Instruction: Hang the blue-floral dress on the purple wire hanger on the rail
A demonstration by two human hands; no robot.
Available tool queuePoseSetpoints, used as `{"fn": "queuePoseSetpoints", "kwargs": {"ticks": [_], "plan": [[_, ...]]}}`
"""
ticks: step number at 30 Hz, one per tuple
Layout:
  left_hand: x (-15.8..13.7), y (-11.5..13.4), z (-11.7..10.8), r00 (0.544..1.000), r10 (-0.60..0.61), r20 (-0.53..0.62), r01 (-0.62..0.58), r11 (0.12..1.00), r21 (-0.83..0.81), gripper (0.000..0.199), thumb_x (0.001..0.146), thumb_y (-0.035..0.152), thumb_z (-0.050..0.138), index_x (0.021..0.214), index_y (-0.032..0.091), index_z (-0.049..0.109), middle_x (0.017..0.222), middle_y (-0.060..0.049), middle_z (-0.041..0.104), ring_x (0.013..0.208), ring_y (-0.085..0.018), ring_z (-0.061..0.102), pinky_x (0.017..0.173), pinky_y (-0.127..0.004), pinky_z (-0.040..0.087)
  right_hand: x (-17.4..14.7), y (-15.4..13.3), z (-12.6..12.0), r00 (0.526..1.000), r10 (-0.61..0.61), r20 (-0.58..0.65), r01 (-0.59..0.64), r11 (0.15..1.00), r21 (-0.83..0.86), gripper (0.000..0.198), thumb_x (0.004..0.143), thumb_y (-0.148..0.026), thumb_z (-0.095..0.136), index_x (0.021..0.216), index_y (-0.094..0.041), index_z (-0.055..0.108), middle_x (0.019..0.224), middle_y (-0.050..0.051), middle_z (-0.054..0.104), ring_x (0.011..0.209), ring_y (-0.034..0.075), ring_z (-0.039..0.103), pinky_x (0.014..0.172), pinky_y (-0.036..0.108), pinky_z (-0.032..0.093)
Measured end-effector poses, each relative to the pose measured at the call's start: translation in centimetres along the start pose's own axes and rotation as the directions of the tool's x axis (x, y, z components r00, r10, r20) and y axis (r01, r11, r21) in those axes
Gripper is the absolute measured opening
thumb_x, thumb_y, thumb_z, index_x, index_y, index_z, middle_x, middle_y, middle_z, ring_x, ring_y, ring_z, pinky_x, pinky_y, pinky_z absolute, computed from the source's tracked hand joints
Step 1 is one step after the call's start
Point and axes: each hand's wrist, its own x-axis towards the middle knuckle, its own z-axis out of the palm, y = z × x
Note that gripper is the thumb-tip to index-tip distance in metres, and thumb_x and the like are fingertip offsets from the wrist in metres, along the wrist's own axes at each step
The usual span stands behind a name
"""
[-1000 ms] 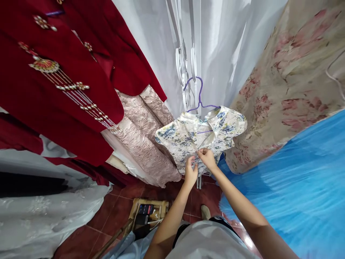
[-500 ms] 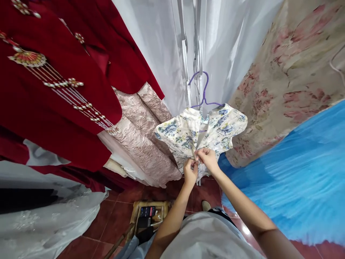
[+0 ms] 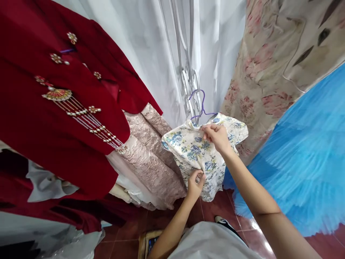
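A small cream blouse (image 3: 192, 149) with a blue and yellow floral print hangs in front of me on a purple hanger (image 3: 202, 104). My right hand (image 3: 219, 138) is closed in a pinch at its neckline, at the top of the centre seam. Whatever small part lies between those fingertips is hidden. Lower down the same seam, my left hand (image 3: 196, 184) pinches the fabric, thumb and forefinger together. The two sides of the blouse meet along the seam between my hands.
Dark red velvet garments (image 3: 88, 136) with beaded ornaments hang at left, beside a pink brocade garment (image 3: 153, 158). White curtains (image 3: 145, 43) and a white metal stand (image 3: 185, 75) are behind. To the right are a beige floral cloth (image 3: 258, 82) and a blue tulle skirt (image 3: 299, 154).
My right hand has moved up the seam from beside my left hand to the neckline. The gap at the top of the blouse has closed. My left hand stays low on the seam.
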Motion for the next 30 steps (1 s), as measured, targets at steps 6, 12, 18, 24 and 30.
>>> {"fn": "queuePoseSetpoints", "kwargs": {"ticks": [6,12,18,24,30], "plan": [[12.8,9.5,-5.5,0.958,0.283,0.044,-0.286,0.954,0.092,0.038,0.103,0.034,0.047,0.137,0.020,0.057,0.073,-0.001,0.065,0.067,-0.015,0.060,0.069,-0.027,0.050,-2.0,0.6,-0.8,0.999,-0.029,-0.014,0.028,0.998,-0.048,0.027,0.076,-0.043,0.069,0.066,-0.019,0.065,0.044,-0.002,0.058,0.035,0.010,0.040,0.039,0.024,0.030],[18.8,13.8,-5.7,0.874,0.444,0.196,-0.485,0.804,0.344,0.023,0.101,0.025,0.052,0.088,0.018,0.069,0.075,-0.001,0.069,0.069,-0.014,0.063,0.069,-0.025,0.045,-1.3,1.3,-1.4,0.998,-0.049,0.040,0.053,0.990,-0.128,0.032,0.078,-0.047,0.069,0.065,-0.020,0.060,0.045,-0.002,0.058,0.037,0.010,0.040,0.040,0.024,0.029],[19.1,14.5,-6.3,0.869,0.492,-0.052,-0.452,0.832,0.322,0.021,0.101,0.028,0.053,0.089,0.018,0.067,0.069,0.001,0.067,0.062,-0.012,0.063,0.062,-0.023,0.046,-1.3,5.3,-0.6,0.999,-0.033,0.044,0.039,0.987,-0.155,0.029,0.079,-0.043,0.064,0.062,-0.021,0.056,0.043,-0.003,0.053,0.039,0.012,0.045,0.045,0.025,0.034],[20.2,11.0,-15.5,0.889,0.258,-0.379,-0.183,0.957,0.223,0.015,0.092,0.027,0.065,0.082,0.016,0.069,0.070,0.002,0.066,0.067,-0.011,0.063,0.066,-0.020,0.046,-5.6,10.0,-0.7,0.956,0.128,0.263,-0.080,0.979,-0.188,0.027,0.076,-0.037,0.061,0.057,-0.021,0.053,0.044,-0.004,0.049,0.041,0.011,0.041,0.046,0.024,0.031],[17.0,3.1,-18.4,0.729,-0.567,-0.384,0.141,0.673,-0.726,0.013,0.085,0.018,0.071,0.074,0.013,0.066,0.067,0.001,0.067,0.062,-0.010,0.062,0.068,-0.019,0.051,-7.6,10.9,0.5,0.899,0.146,0.412,-0.086,0.983,-0.160,0.017,0.073,-0.029,0.061,0.059,-0.021,0.054,0.046,-0.006,0.048,0.043,0.011,0.042,0.048,0.024,0.031]]}}
